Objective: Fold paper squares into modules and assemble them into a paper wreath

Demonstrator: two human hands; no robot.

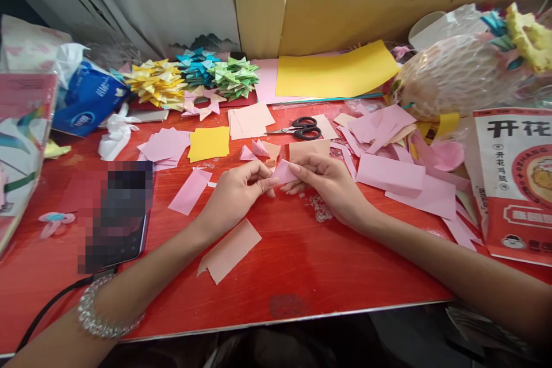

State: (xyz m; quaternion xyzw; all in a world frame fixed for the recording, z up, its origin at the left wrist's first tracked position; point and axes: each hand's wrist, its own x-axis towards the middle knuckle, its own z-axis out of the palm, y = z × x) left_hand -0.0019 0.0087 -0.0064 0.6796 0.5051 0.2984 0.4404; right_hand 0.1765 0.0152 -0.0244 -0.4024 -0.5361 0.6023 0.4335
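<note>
**Folded pink paper held between both hands, on the near side of the scissors**

Landmark: black-handled scissors (pixel 296 129), lying on the red tabletop (pixel 336 276); sides as seen by the person.

Piece in hand: a small folded pink paper (pixel 283 172), just nearer the person than the scissors and slightly to their left.

Left hand (pixel 235 192): grip pinching the paper's left end between thumb and fingers. Wrist carries a clear beaded bracelet (pixel 92 310).

Right hand (pixel 328 181): grip also on the paper, thumb pressed over its right side, fingers partly hidden behind. Located directly on the near side of the scissors.

Left of scissors: small folded pink pieces (pixel 260 148), close by; pale pink squares (pixel 250 121) beside the blade tips; then yellow squares (pixel 209 144) and, farther out, pink squares (pixel 165 148).

Nearer the person than the scissors, to their left: a pink strip (pixel 190 191) and a peach strip (pixel 230 250) with one ragged end. Phone (pixel 129 213), screen pixelated, well apart on the same side.

Right of scissors: overlapping loose pink papers (pixel 390 175); past these, a red-and-white packet (pixel 515 184).

Beyond scissors: large yellow sheet (pixel 336 71). Beyond and left: pointed folded-paper clusters in yellow (pixel 156 83), blue (pixel 197 66) and green (pixel 234 77).
</note>
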